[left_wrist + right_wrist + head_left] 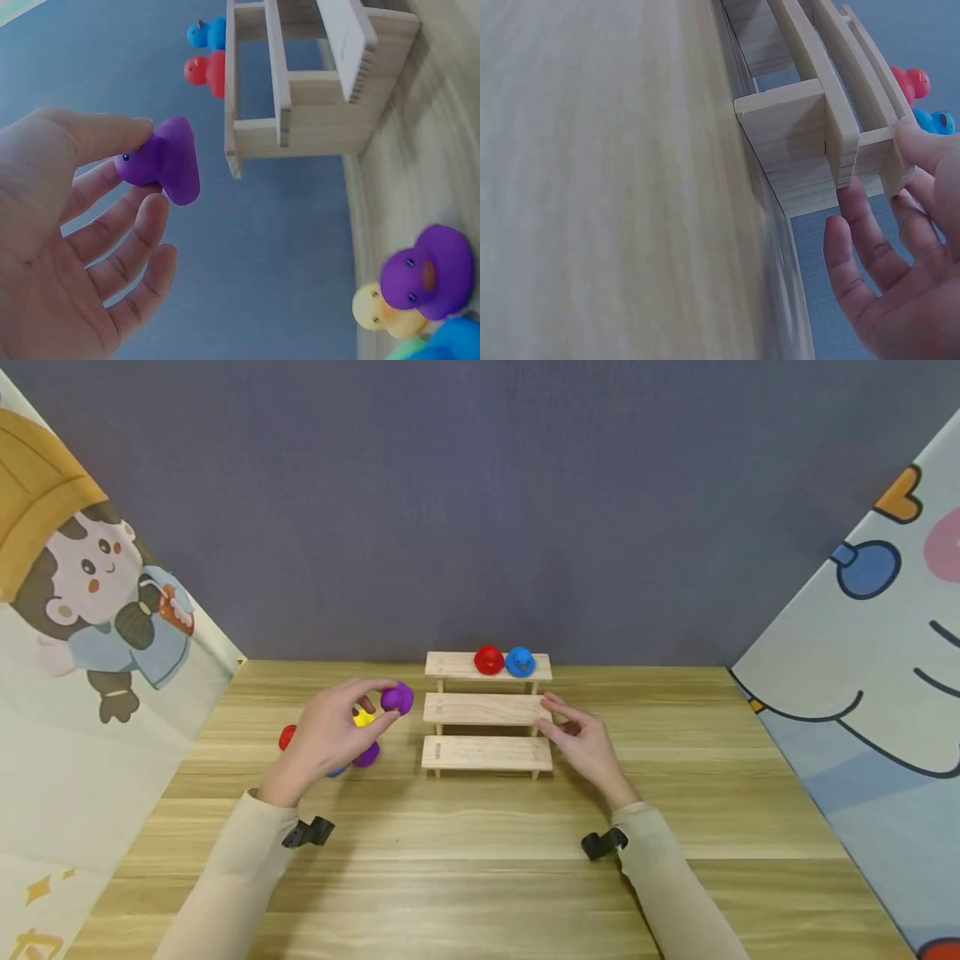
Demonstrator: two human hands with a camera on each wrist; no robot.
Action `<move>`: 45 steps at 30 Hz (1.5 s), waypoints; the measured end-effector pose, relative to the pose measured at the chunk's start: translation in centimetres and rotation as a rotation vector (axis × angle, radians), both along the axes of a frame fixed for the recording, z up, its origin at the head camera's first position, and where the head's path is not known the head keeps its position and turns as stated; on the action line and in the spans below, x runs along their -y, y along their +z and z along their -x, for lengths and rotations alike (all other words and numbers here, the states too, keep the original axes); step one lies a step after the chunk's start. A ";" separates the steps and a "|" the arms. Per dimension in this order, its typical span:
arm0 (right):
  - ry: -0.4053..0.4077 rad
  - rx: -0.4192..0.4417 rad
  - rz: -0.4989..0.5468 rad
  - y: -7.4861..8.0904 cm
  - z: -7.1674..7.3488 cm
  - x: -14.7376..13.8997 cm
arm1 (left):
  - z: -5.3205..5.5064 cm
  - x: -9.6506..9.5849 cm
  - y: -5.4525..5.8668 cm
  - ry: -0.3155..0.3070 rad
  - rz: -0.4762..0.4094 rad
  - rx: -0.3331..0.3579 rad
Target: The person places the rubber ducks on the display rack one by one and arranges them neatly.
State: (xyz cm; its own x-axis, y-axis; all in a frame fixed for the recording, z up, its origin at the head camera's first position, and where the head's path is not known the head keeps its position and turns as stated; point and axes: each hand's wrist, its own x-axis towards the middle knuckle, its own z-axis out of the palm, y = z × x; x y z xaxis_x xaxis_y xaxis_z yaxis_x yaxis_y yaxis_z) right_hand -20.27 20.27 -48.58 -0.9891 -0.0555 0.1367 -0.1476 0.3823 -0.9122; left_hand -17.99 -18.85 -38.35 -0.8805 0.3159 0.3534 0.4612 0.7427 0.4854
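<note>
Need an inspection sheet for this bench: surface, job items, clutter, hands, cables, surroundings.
Surface: wood-grain table.
Job items: three-step wooden stand; red duck and blue duck on its top step; left of it on the table, second purple duck, yellow duck, plus red, blue and green pieces partly visible.
Clutter: nothing seen.
Hands: left hand pinches a purple duck, apart from the stand; right hand holds the stand's right end.
Cables: nothing seen.
Surroundings: dark grey-blue back wall, cartoon-printed side panels.
</note>
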 end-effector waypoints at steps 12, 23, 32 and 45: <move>-0.004 0.007 0.005 0.0 0.1 -0.1 | 2.1 -2.6 1.6 0.003 0.004 0.025; -0.001 0.000 0.007 -0.1 0.3 0.0 | 3.9 -4.1 1.0 -0.001 -0.013 0.022; 0.010 -0.021 0.009 -0.2 0.1 -0.1 | 4.8 -5.4 1.0 -0.004 0.003 0.029; 0.009 -0.018 0.009 -0.5 0.2 -0.3 | 6.5 -7.0 0.7 0.008 -0.011 0.047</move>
